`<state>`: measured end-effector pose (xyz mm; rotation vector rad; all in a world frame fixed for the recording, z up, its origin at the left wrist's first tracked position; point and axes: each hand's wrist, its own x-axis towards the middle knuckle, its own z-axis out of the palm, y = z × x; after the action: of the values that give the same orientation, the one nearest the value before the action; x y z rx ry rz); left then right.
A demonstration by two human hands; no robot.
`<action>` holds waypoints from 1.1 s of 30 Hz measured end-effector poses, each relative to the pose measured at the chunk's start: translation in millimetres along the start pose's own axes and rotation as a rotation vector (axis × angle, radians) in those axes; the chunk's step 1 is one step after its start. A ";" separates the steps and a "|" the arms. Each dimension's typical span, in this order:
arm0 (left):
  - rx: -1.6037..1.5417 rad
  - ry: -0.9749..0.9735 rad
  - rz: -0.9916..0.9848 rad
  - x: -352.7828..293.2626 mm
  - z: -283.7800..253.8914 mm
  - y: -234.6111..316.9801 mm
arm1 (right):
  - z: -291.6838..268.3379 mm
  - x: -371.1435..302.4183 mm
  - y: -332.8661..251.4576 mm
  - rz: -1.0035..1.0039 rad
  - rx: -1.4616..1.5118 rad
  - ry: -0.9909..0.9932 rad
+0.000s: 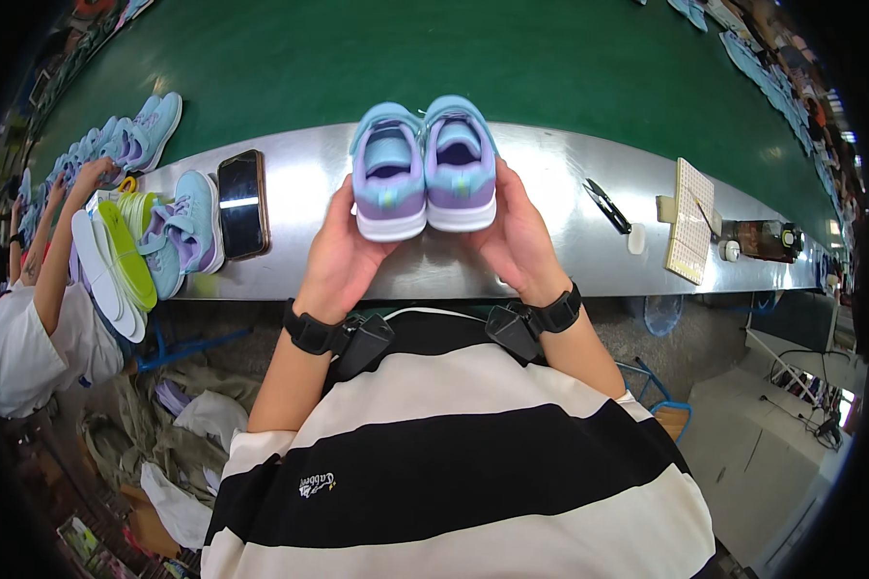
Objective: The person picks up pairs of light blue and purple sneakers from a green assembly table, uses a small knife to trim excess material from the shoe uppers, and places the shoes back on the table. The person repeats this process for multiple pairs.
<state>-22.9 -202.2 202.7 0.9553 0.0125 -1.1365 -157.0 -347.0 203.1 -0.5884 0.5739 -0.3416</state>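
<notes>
Both hands hold a pair of small blue-and-lilac shoes side by side, heels toward the wearer, above a metal bench edge (550,275): left hand (338,256) clamped on the left shoe (389,174), right hand (517,236) on the right shoe (461,166). A phone (242,203) lies nearby.

phone (242,203), snips (605,206), insole stack (116,256)

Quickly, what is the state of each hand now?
Left hand: closed on the left light-blue and purple child's sneaker.
Right hand: closed on the right sneaker of the pair.
</notes>
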 end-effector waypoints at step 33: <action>0.891 -0.036 0.339 16.9 -40.5 -23.3 | 4.1 25.9 -40.3 -1.225 -2.186 -0.891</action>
<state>-15.1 -190.8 154.9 1.6416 -0.7109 -0.8268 -139.7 -388.6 219.7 -3.0262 -0.6979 -0.4044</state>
